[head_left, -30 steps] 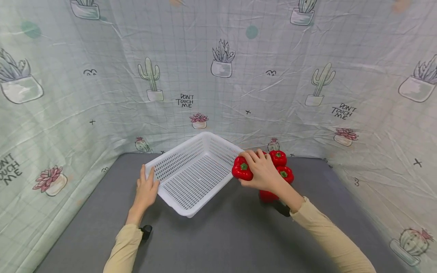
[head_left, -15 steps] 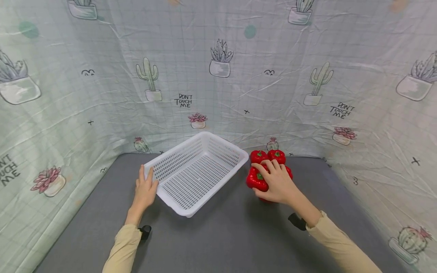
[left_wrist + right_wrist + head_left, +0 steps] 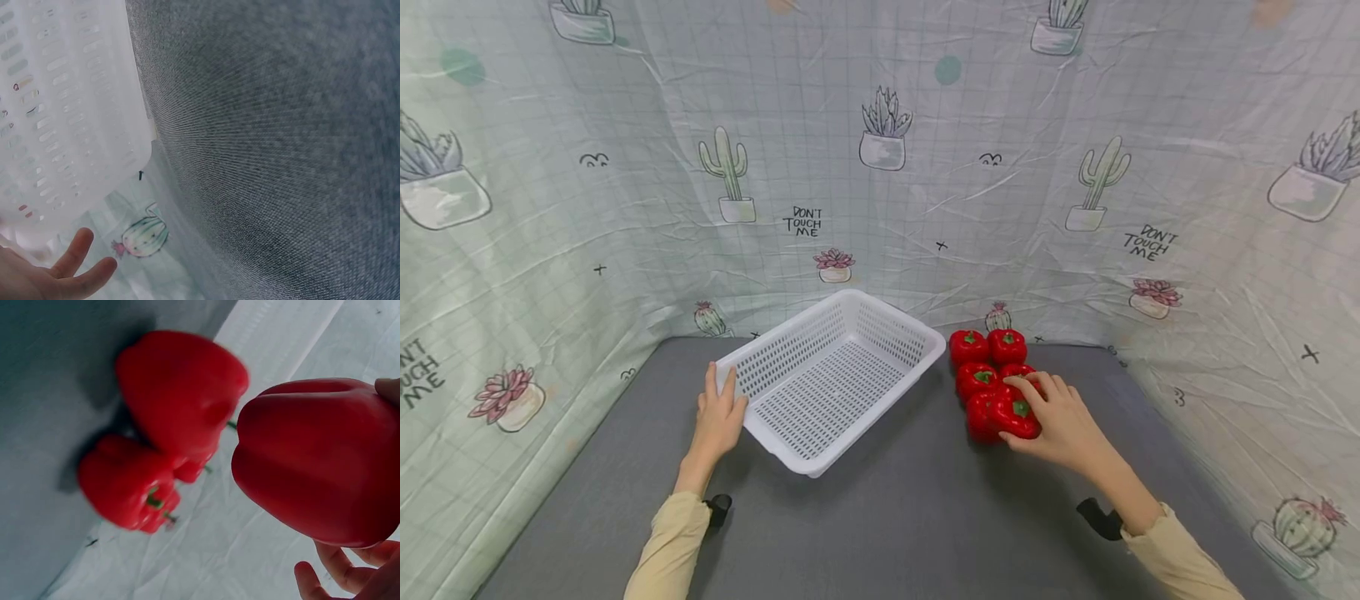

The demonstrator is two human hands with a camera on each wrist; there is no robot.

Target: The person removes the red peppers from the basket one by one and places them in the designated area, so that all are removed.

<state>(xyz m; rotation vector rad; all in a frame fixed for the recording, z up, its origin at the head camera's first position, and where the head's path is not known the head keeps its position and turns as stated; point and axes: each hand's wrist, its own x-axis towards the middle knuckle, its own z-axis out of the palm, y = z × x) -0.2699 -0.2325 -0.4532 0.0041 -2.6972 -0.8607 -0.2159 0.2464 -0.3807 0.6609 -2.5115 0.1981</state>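
Observation:
My right hand (image 3: 1060, 421) grips a red bell pepper (image 3: 1017, 415) at the near right of a cluster of similar peppers (image 3: 976, 379). In the right wrist view the held pepper (image 3: 319, 462) is large and close, with fingertips below it and one at its upper edge. My left hand (image 3: 717, 423) rests at the left corner of a white perforated plastic basket (image 3: 808, 467), its fingers fairly straight against the rim. Two spread fingers (image 3: 78, 253) show beneath the basket wall (image 3: 81, 112) in the left wrist view; the rest of that hand is hidden.
The basket stands left of the peppers on a grey table (image 3: 865, 533), nothing inside it. A cloth curtain (image 3: 880, 208) with printed cacti hangs close behind and along both sides. Dark wrist straps (image 3: 1101, 518) show at the cuffs.
My right hand has carried the pepper from beside the basket's right corner to the right and nearer, exposing the peppers behind. My left hand and the basket have stayed put.

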